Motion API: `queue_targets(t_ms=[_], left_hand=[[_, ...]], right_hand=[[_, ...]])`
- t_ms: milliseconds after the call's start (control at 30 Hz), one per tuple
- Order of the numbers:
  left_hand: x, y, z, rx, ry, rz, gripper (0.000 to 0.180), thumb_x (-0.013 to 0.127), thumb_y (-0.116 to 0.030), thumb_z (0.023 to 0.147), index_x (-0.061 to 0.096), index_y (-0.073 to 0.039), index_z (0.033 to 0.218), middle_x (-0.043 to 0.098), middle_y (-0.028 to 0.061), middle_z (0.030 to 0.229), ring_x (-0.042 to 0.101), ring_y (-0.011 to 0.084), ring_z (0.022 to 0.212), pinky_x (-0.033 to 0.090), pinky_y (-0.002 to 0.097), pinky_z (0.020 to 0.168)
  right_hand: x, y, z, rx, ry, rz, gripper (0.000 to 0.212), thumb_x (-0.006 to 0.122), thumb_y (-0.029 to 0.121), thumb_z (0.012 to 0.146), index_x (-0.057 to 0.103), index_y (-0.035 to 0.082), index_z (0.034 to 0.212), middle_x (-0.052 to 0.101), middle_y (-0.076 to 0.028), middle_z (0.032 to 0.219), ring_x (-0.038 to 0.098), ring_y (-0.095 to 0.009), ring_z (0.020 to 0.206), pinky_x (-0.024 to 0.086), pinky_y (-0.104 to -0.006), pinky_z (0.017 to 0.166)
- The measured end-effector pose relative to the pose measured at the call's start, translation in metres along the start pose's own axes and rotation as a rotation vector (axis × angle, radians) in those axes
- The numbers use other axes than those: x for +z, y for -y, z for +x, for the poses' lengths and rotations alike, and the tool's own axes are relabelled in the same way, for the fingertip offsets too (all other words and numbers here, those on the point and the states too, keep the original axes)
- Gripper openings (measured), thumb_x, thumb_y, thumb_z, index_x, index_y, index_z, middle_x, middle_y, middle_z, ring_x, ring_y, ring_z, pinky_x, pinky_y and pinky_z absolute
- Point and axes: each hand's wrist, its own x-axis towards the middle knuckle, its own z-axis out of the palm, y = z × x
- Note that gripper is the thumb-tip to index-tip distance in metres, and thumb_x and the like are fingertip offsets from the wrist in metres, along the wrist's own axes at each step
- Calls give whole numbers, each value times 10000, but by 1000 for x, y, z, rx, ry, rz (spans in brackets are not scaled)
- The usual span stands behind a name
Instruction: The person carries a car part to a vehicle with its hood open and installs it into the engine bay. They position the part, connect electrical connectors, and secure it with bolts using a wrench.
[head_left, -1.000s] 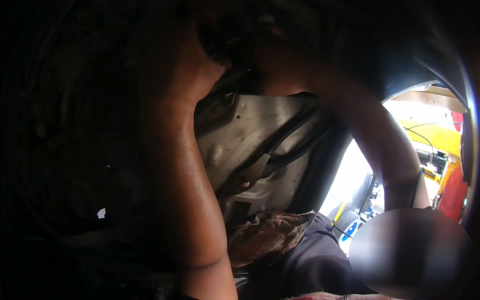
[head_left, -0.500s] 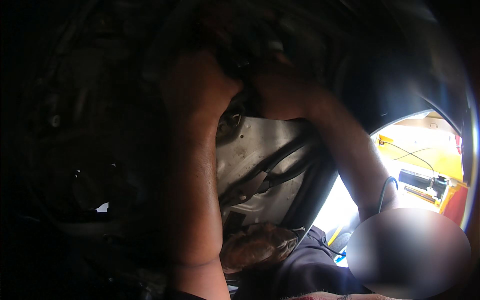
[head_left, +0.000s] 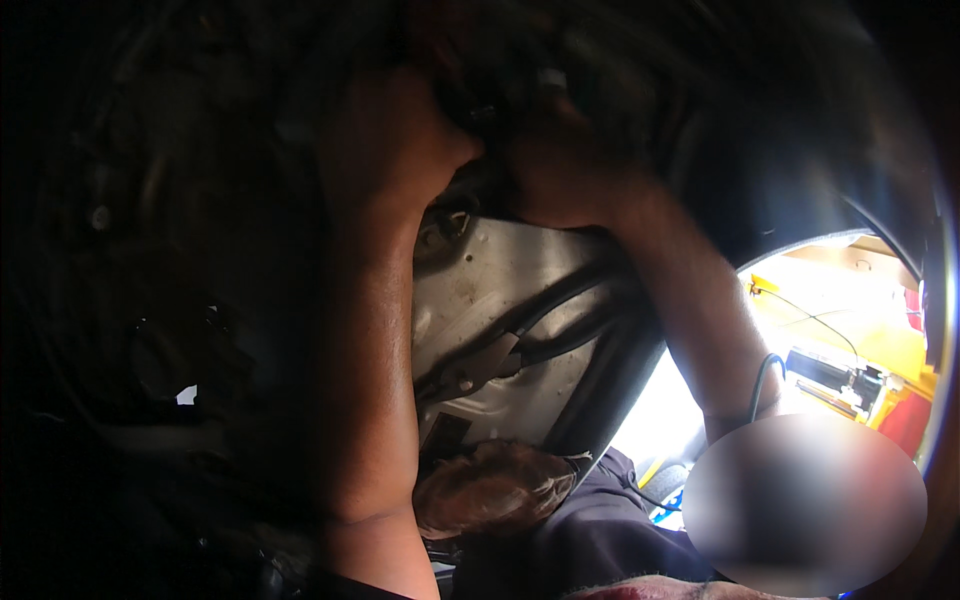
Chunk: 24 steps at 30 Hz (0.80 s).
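My left hand (head_left: 400,135) reaches up into a dark hollow, its thumb side turned toward the middle and its fingers curled in shadow. Across from it, my right hand (head_left: 565,170) is bent inward, with its fingertips lost in the dark. Between the two hands lies a dark part with a small shiny spot (head_left: 482,112); its kind cannot be made out. A small pale piece (head_left: 551,77) shows just above my right hand. Both hands look closed around something hidden. Below them is a pale metal panel (head_left: 500,265) with holes.
Dark cables (head_left: 565,345) and a metal bracket (head_left: 480,368) run across the panel. A crumpled brown wrapped bundle (head_left: 495,490) lies below, beside dark cloth (head_left: 600,530). At right, a bright opening shows yellow equipment (head_left: 830,310). A blurred oval (head_left: 805,505) covers the lower right.
The view has shifted slightly, so the panel, bundle and both arms sit a little higher and farther left. Both hands keep about the same place relative to each other.
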Motion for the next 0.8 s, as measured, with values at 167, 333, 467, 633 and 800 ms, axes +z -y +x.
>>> queue_targets(t_ms=[167,333,467,633,800], left_hand=[[-1,-2,0,0,-13,98,520,890,-273,618,755,-153,1106,768,137,1012,746,347,944,607,446,819],[0,-1,3,7,-12,35,525,891,-275,611,751,-141,1098,765,145,1020,741,353,957,603,450,832],[3,-1,4,-18,-47,95,532,887,-271,602,747,-113,1090,758,160,1049,735,366,974,598,455,855],[-1,-1,4,18,-47,20,541,882,-267,589,745,-69,1073,749,191,1064,736,368,979,602,455,860],[-6,-3,5,10,-34,-93,536,885,-252,599,743,-37,1070,756,207,992,745,363,955,610,443,845]], right_hand=[[-4,-2,3,8,127,45,404,705,293,843,739,4,1124,732,-188,1148,643,-314,1195,383,-451,1120],[-2,-5,3,22,171,59,400,702,285,835,741,19,1132,733,-191,1135,650,-312,1186,390,-452,1105],[1,-4,2,-22,-83,67,305,644,211,778,774,22,980,757,-184,978,708,-304,1057,402,-455,1090],[-4,-4,6,33,147,82,393,700,261,822,741,8,1121,733,-204,1119,658,-322,1175,398,-456,1109],[-1,-1,4,-1,25,59,375,710,257,812,746,-16,1066,726,-232,1100,661,-359,1144,423,-459,1087]])
